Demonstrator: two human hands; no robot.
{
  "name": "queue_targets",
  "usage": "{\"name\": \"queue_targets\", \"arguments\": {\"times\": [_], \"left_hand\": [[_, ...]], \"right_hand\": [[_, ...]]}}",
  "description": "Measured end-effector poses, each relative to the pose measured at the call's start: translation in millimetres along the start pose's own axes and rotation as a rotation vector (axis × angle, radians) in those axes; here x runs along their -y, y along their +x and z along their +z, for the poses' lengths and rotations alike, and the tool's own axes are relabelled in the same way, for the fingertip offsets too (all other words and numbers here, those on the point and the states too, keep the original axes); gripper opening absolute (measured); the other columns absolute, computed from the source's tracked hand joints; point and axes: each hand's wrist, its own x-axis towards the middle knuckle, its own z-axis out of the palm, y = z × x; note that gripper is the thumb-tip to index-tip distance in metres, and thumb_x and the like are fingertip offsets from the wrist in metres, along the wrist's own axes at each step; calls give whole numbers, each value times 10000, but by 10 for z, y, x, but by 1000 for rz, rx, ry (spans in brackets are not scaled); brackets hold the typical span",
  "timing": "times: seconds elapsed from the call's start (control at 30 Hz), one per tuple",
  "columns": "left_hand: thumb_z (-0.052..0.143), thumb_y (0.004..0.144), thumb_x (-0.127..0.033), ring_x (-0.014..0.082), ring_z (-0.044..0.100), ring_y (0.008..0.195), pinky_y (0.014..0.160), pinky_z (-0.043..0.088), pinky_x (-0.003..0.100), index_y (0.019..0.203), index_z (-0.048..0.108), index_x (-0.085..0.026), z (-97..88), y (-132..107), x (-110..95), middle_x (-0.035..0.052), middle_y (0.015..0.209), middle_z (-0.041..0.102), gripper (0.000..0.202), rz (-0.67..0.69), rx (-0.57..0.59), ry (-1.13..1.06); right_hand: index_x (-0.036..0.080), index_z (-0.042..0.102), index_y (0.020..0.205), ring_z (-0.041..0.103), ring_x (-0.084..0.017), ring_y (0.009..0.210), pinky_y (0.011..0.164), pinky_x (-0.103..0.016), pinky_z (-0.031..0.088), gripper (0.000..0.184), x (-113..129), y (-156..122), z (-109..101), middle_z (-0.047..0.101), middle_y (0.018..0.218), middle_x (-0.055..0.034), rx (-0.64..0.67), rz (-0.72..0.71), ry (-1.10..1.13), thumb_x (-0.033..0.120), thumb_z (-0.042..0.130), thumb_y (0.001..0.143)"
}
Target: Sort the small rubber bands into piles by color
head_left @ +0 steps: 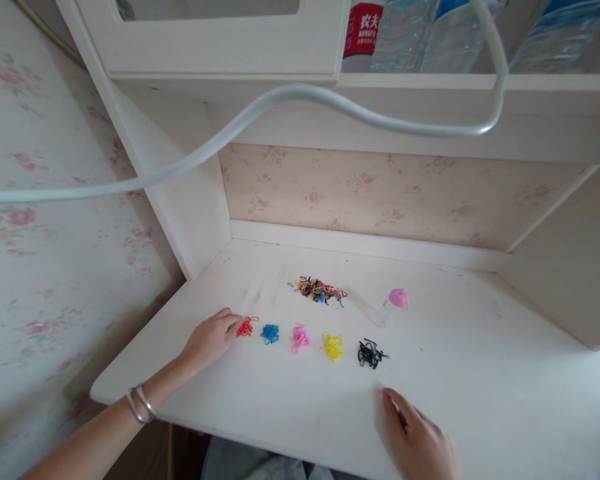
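Note:
My left hand (214, 340) rests at the left edge of a small pile of red rubber bands (247, 326). Its fingers are drawn together, the fingertips touching the pile; whether a band is between them cannot be made out. Rightward in a row lie piles of blue rubber bands (270, 334), pink rubber bands (300, 338), yellow rubber bands (333, 347) and black rubber bands (370, 354). Behind them sits a mixed heap of coloured rubber bands (320, 291). My right hand (417, 433) lies on the desk below the black pile, fingers curled in, nothing visible in them.
A clear container with a pink lid (399, 299) lies on its side on the white desk (480, 387). Across the upper view runs a white cable (300, 93). Overhead is a shelf (460, 100) with plastic bottles (400, 33); a floral wall stands left.

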Motion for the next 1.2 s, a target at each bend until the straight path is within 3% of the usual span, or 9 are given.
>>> {"name": "queue_targets", "arguments": {"times": [0.2, 0.33, 0.53, 0.63, 0.73, 0.97, 1.2], "left_hand": [[339, 915, -331, 121, 577, 728, 682, 406, 227, 847, 667, -248, -37, 152, -106, -5, 833, 593, 346, 17, 21, 32], [399, 887, -328, 132, 596, 766, 696, 416, 226, 900, 679, -252, 48, 531, -267, 3, 879, 619, 291, 36, 56, 44], [417, 881, -291, 176, 607, 860, 751, 429, 277, 1062, 630, -249, 328, 1205, -543, 58, 1065, 589, 282, 44, 65, 103], [455, 877, -278, 188, 598, 890, 768, 441, 309, 1106, 592, -201, 437, 1434, -615, 101, 1110, 555, 277, 38, 84, 131], [481, 886, -315, 180, 579, 915, 796, 463, 359, 1102, 561, -160, 514, 1562, -638, 90, 1109, 561, 277, 31, 103, 144], [498, 884, -324, 164, 584, 888, 776, 484, 365, 1054, 570, -145, 493, 1508, -609, 65, 1071, 580, 257, 15, 103, 141], [388, 910, -309, 136, 598, 803, 728, 419, 264, 925, 638, -223, 191, 969, -611, 34, 1008, 559, 265, 38, 44, 81]], "right_hand": [[386, 608, 1097, 688, -188, 797, 587, -241, 506, 368, 23, -11, -7, 699, 997, 69, 21, 21, 18, 421, 306, 890], [383, 614, 1090, 686, -195, 803, 594, -243, 502, 366, 39, -7, -33, 700, 999, 55, 30, 42, 31, 421, 315, 882], [351, 640, 1059, 688, -196, 781, 576, -222, 490, 383, 57, 9, -67, 711, 970, 24, 18, 43, 101, 438, 314, 879], [341, 647, 1052, 689, -194, 764, 571, -216, 484, 395, 92, 11, -94, 718, 942, 13, 5, 46, 99, 437, 302, 885], [350, 643, 1051, 689, -180, 748, 558, -207, 478, 385, 104, 13, -106, 720, 928, 24, 10, 38, 90, 425, 302, 888], [356, 638, 1057, 688, -167, 733, 552, -201, 476, 373, 73, 23, -99, 721, 918, 34, 14, 20, 92, 409, 313, 881], [364, 645, 1043, 690, -168, 751, 562, -205, 490, 358, 53, -5, -57, 713, 957, 44, -15, 21, 109, 434, 341, 867]]}}
